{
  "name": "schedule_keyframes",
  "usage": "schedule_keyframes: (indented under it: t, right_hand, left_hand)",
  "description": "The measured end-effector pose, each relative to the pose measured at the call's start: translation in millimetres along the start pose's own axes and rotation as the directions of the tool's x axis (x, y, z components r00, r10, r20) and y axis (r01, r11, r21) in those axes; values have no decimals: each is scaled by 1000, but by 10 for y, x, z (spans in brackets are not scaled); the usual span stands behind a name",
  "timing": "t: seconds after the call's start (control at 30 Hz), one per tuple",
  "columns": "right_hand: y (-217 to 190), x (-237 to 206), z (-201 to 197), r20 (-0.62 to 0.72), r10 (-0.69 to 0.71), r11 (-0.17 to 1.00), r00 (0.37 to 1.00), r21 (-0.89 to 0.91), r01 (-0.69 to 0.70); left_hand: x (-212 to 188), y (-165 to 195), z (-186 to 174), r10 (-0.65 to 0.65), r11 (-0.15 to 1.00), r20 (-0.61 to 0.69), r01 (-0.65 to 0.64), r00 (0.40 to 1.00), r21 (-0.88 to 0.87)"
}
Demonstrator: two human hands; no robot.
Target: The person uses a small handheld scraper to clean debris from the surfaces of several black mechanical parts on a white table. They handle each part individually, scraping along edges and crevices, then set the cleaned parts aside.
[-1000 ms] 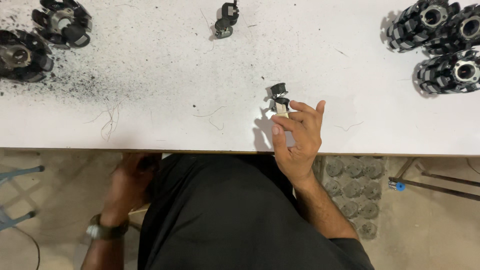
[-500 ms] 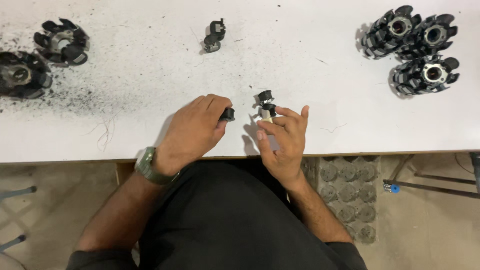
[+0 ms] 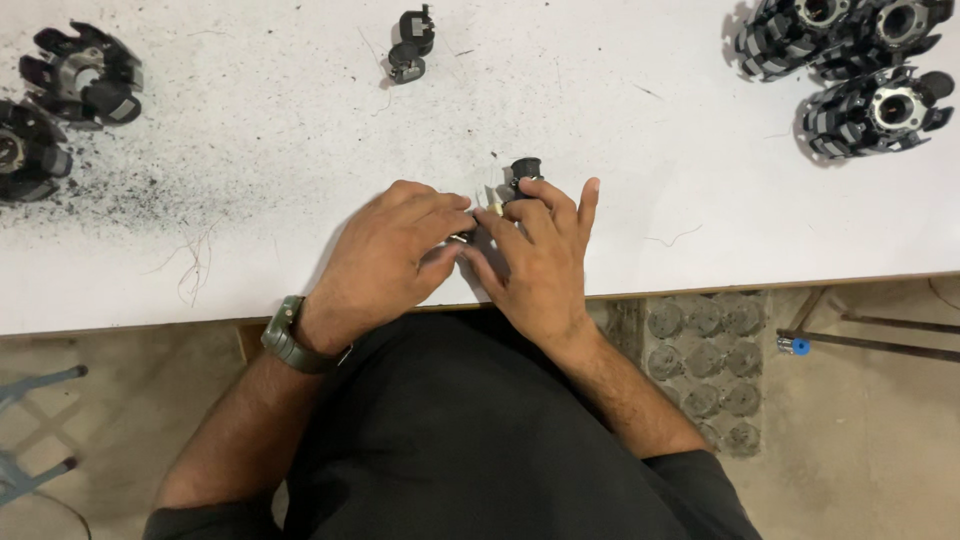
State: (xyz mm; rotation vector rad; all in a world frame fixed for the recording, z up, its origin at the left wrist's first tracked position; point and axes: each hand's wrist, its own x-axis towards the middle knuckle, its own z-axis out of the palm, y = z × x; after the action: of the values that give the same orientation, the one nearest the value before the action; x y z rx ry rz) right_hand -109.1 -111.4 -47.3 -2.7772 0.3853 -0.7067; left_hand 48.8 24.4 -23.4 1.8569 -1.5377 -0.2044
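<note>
My left hand (image 3: 392, 250) and my right hand (image 3: 535, 255) meet fingertip to fingertip over the front of the white table (image 3: 620, 230). Between them they grip a small black part with a metal piece (image 3: 522, 175); its black end sticks out above my right fingers. The rest of it is hidden under my fingers. A green watch (image 3: 290, 338) is on my left wrist.
Another small black part (image 3: 411, 42) lies at the back centre. Black finned round parts with metal cores sit at the back right (image 3: 850, 60) and back left (image 3: 60, 100). Dark dust and thin wire scraps (image 3: 190, 260) litter the left side.
My left hand came up from below the table edge to the tabletop and closed in on my right hand. The view has shifted, so the parts sit further left.
</note>
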Motion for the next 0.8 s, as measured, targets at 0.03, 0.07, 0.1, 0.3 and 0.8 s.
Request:
schedule_keyframes:
  t: [0.03, 0.07, 0.1, 0.3, 0.8]
  right_hand:
    - [8, 4, 11, 2, -5, 1000, 1000, -13, 5]
    - [15, 1, 18, -5, -3, 1000, 1000, -10, 3]
    - [15, -2, 27, -11, -5, 1000, 1000, -5, 5]
    - [-15, -45, 30, -41, 20, 1000, 999, 13, -20]
    - [-46, -315, 64, -165, -4, 950, 986, 307, 55]
  left_hand:
    - [-6, 19, 10, 11, 1000, -21, -11, 1000, -11]
    - [-14, 39, 24, 18, 1000, -45, -19, 999, -23]
    - [-18, 58, 44, 2, 1000, -39, -3, 999, -26]
    - [-159, 78, 61, -1, 1000, -140, -2, 990, -20]
    - [-366, 135, 165, -33, 979, -251, 81, 968, 186]
